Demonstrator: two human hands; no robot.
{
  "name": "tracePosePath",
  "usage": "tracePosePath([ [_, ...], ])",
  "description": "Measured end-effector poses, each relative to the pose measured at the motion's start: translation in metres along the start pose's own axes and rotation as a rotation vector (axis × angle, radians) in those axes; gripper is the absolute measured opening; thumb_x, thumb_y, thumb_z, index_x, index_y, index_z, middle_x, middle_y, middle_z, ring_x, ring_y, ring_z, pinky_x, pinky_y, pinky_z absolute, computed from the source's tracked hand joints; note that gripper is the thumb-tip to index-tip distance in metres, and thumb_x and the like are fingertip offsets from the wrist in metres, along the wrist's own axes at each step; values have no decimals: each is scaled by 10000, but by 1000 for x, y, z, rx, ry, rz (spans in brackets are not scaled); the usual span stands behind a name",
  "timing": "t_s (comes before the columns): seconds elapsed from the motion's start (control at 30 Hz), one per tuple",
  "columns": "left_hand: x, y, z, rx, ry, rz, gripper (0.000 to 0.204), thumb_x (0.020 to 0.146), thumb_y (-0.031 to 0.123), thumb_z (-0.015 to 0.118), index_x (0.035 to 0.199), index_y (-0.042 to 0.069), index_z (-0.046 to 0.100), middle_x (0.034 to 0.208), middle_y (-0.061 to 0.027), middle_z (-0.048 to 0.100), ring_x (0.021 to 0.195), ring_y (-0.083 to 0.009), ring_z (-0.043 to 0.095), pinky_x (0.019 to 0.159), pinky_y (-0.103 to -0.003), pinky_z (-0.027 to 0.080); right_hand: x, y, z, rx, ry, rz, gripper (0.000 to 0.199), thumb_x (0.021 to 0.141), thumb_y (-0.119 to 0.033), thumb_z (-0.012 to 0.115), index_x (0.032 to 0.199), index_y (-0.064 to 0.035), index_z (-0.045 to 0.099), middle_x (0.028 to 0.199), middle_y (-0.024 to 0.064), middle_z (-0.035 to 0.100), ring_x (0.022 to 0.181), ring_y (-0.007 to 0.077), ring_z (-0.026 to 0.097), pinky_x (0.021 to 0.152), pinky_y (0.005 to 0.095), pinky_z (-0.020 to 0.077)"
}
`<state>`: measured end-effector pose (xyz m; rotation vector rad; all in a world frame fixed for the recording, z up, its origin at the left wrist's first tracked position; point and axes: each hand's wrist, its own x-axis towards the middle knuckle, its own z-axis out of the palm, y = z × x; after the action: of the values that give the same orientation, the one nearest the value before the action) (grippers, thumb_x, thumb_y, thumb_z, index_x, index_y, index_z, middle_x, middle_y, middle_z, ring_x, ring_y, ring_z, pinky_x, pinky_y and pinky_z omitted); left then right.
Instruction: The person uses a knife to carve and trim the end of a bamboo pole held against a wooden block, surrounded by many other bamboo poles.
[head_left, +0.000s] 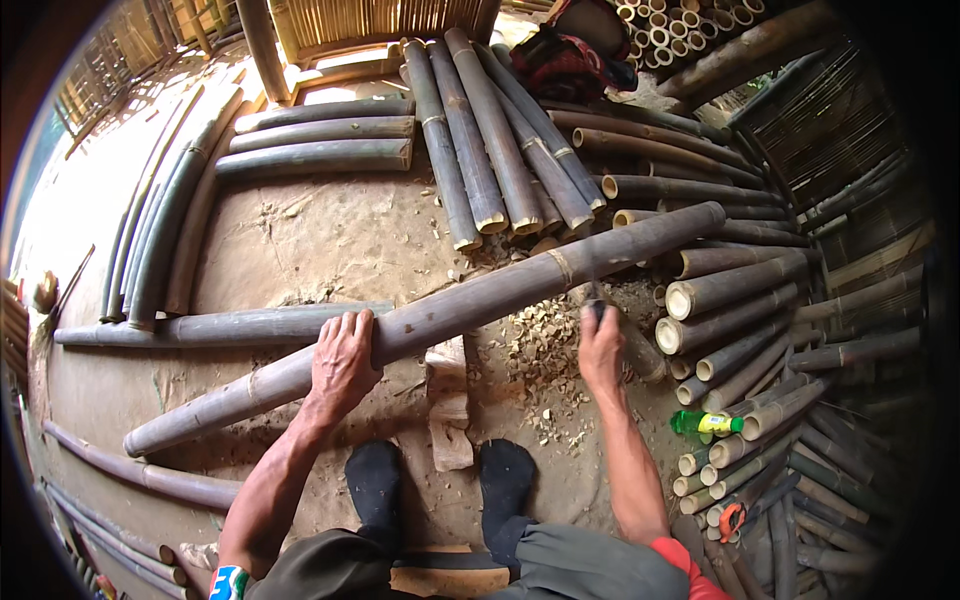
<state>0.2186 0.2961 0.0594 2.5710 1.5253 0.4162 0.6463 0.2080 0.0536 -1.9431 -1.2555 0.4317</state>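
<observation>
A long dark bamboo pole [470, 305] lies slanted across the ground in front of me, resting on a wooden block [447, 375]. My left hand [343, 362] grips the pole from above, left of the block. My right hand [601, 350] is closed on the handle of a cutting tool [597, 303], whose blade meets the underside of the pole near a node ring. Wood chips [545, 360] are scattered on the dirt below the tool. My two feet in dark socks [440, 485] rest just behind the block.
Stacks of cut bamboo poles [500, 140] lie at the top and along the right [740, 330]. More poles line the left [160, 220] and lower left. A green bottle [705, 423] lies among the right-hand poles. A woven bamboo wall [850, 130] stands at the right.
</observation>
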Motion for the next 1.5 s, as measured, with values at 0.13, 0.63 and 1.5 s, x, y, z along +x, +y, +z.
tracePosePath([
  [0.13,4,0,-13,-90,-59,8,730,666,127,917,1325,41,615,1182,-191,666,1146,-415,650,1043,-506,533,-10,-2,0,-221,-249,-403,473,1197,-546,465,1171,-79,538,794,59,653,534,155,595,388,330,519],
  [0.63,29,6,-21,-265,-276,-40,811,619,216,962,1360,38,683,1220,-195,708,1199,-424,680,1061,-511,552,-12,-19,0,-169,-286,-79,396,1188,-431,549,1176,-36,536,753,129,705,634,298,754,479,447,576],
  [1.5,37,11,-25,-297,-291,-53,796,623,203,955,1361,37,708,1238,-203,738,1218,-403,704,1080,-496,561,14,-7,-57,-227,-334,-48,519,1183,-586,466,1147,-72,528,788,43,645,584,136,623,458,320,531],
])
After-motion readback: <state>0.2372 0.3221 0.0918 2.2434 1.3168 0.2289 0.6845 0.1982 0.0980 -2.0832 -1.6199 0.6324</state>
